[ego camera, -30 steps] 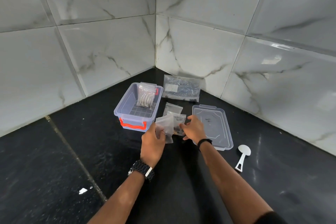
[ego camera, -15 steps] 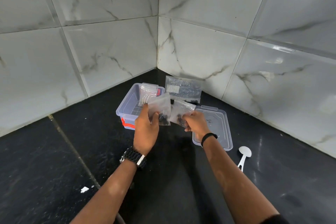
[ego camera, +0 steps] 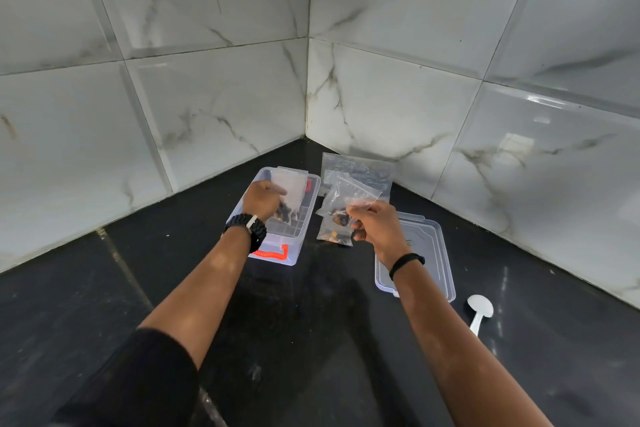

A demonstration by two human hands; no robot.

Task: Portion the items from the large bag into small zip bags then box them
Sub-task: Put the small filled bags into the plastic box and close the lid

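Two small clear zip bags of dark pieces are held up, one (ego camera: 289,199) gripped by the left hand (ego camera: 264,199) over the clear plastic box (ego camera: 304,236), seemingly for boxing, the other (ego camera: 341,210) pinched by the right hand (ego camera: 375,225) just beside it, above the black table (ego camera: 311,322).

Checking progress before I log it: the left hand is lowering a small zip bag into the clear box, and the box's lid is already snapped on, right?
Not quite. The lid lies on the counter right of the box, as the head view shows.
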